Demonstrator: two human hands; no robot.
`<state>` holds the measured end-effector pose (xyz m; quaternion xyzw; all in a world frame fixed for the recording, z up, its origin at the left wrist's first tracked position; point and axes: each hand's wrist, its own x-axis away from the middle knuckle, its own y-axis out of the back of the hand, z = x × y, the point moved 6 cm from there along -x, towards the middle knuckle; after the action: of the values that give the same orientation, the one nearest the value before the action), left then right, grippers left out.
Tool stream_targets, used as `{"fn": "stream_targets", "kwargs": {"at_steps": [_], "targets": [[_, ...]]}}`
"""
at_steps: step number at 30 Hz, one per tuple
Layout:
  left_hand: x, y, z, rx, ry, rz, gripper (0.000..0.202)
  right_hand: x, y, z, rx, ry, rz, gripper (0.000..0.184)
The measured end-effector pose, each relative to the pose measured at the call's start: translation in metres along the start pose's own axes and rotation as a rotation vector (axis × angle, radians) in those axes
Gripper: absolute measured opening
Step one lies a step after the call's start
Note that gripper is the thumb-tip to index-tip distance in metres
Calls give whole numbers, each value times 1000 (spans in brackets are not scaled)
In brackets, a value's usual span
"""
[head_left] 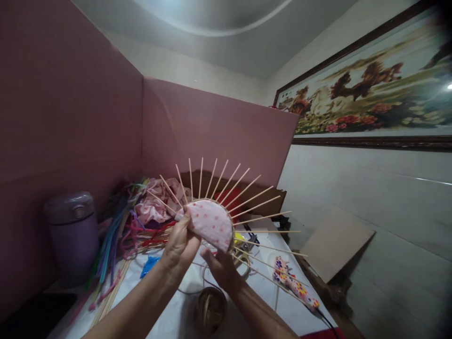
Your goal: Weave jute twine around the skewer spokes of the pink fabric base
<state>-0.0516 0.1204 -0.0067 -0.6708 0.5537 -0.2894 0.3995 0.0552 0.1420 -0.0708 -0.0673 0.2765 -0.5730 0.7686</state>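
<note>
A round disc covered in pink dotted fabric [211,222], with several thin wooden skewers [247,200] fanning out from its rim, is held up above the table. My left hand [180,242] grips its left edge, fingers closed round the rim. My right hand [221,266] holds it from below at the lower edge, fingers curled against the disc. A roll of jute twine [211,308] lies on the white table [165,325] just under my wrists, with a strand running up toward the disc.
A purple lidded container [72,226] stands at the left. Coloured pipe cleaners [113,240], pink cloth [155,205] and loose skewers [111,292] pile behind it. A patterned glue gun [293,282] lies at the right. Pink partition walls [219,127] enclose the table; a cardboard sheet [335,242] leans on the tiled wall.
</note>
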Motion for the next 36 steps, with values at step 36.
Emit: {"fn": "stream_targets", "kwargs": {"at_steps": [36], "targets": [[-3,22,47,-1089,-254,249,26,-17,84,23,-610,-141,-123,17]]}}
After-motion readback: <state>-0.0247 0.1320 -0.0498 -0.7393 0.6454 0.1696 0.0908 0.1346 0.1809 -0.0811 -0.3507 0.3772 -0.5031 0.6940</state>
